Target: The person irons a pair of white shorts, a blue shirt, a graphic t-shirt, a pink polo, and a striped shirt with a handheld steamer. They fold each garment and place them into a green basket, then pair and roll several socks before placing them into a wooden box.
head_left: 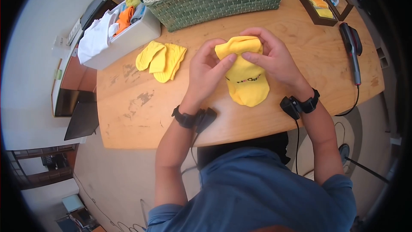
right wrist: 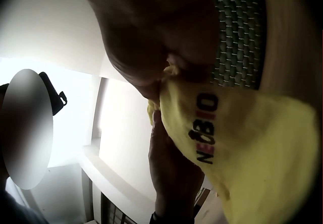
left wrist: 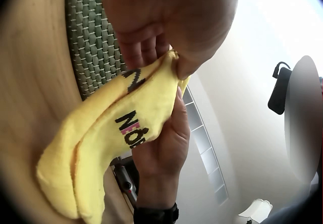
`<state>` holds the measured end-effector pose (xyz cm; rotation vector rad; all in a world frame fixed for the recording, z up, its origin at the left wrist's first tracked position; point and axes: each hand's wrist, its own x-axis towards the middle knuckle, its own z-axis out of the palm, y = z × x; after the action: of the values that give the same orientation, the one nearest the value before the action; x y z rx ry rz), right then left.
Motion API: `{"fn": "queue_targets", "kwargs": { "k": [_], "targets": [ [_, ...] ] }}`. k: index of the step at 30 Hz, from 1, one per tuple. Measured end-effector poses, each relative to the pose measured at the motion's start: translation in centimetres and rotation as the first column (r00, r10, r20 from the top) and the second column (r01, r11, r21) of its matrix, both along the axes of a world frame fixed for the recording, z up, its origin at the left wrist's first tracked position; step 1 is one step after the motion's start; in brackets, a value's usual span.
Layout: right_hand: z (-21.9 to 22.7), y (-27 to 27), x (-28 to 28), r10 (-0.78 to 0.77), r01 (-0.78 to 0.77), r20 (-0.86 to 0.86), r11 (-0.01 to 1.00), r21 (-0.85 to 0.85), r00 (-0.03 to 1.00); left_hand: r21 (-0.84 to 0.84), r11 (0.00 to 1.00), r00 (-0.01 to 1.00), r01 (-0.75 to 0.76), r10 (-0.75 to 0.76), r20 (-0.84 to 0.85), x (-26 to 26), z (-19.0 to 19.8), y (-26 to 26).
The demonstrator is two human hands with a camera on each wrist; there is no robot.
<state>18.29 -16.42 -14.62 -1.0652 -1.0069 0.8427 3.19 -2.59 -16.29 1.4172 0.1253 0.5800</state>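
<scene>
Two yellow socks with dark lettering (head_left: 249, 88), laid one against the other, hang between both hands over the table. The left hand (head_left: 208, 71) pinches the cuff's left side between thumb and fingers; the right hand (head_left: 277, 58) pinches its right side. In the left wrist view the paired socks (left wrist: 146, 103) show their toes pointing down and left, and the cuff is partly hidden by the fingers. The right wrist view shows the printed sock (right wrist: 242, 143) below the dim right hand (right wrist: 161, 37). Another pair of yellow socks (head_left: 171, 60) lies on the table, left of the hands.
A green woven basket (head_left: 214, 6) with clothes stands at the back of the table (head_left: 124, 124). Left of it is a white bin (head_left: 128, 45) with clothes. At the right are an open box (head_left: 319, 8) of folded yellow and orange items and a black corded appliance (head_left: 354, 51).
</scene>
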Motion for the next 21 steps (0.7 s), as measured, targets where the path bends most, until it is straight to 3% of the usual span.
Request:
{"fn": "queue_targets", "kwargs": {
  "k": [7,10,13,16,19,21],
  "targets": [
    [-0.8,0.1,0.6,0.022,-0.022,0.001,0.999,0.037,1.0,0.086,0.996,0.997,-0.01,0.003,0.075,0.2,-0.6,0.2],
    [-1.2,0.0,1.3,0.106,-0.106,-0.001,0.993,0.049,0.994,0.161,0.987,0.994,0.019,-0.037,0.107,0.1,-0.7,0.6],
    [-0.6,-0.3,1.1,0.148,-0.144,-0.092,0.988,0.047,0.985,0.202,0.979,0.993,0.02,-0.043,0.11,0.2,-0.8,0.9],
    [-0.6,-0.1,1.3,0.06,-0.059,0.088,0.998,-0.011,0.994,0.29,0.957,0.989,0.011,-0.054,0.14,0.4,-1.2,1.4],
    [-0.2,0.0,0.5,0.016,-0.015,0.044,1.0,-0.011,0.999,0.184,0.982,0.992,0.043,-0.063,0.106,0.3,-0.7,1.1],
    [-0.8,0.2,1.0,-0.012,0.008,0.169,1.0,0.023,0.985,0.06,0.996,0.996,0.072,-0.075,0.048,0.0,0.4,0.4]
  ]
}}
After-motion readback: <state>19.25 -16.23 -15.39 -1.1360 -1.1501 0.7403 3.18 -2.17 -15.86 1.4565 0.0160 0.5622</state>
